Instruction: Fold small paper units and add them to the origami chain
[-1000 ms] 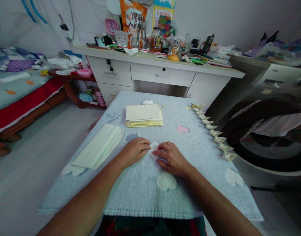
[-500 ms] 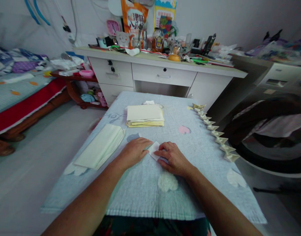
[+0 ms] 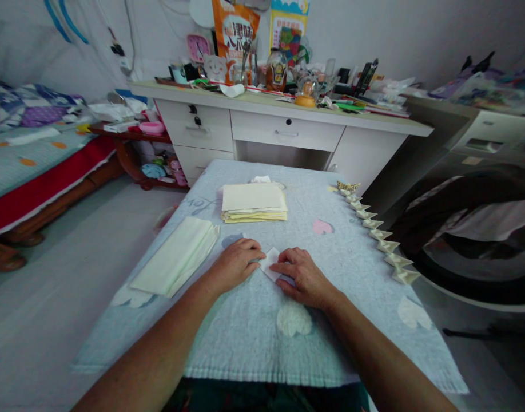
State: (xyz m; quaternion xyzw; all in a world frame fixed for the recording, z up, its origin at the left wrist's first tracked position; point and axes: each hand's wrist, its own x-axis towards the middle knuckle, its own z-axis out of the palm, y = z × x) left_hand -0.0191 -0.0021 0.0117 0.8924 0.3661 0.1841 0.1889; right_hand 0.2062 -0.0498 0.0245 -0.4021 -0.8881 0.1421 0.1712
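A small piece of folded white paper [image 3: 270, 264] lies on the cloth-covered table between my hands. My left hand [image 3: 240, 263] is closed on its left corner, thumb and fingertips together. From the other side my right hand [image 3: 304, 277] has its fingers on the paper's right part, the thumb low at the edge; the fingers partly hide the sheet. A stack of cream and yellow paper [image 3: 251, 197] sits beyond the hands. Left of my left hand is a pile of pale green paper sheets [image 3: 174, 256]. Several folded paper boats [image 3: 388, 246] stand in a row along the right side.
A light blue cloth [image 3: 245, 349] with heart and cloud patterns covers the table. Behind it stands a white desk [image 3: 288, 127] crowded with a jar, a bag and small items. A washing machine [image 3: 485, 134] is at the right, a bed [image 3: 43, 154] at the left.
My left fingers have shifted slightly at the paper's left corner and curl in more. My right hand stays in nearly the same place. The whole view has moved very slightly.
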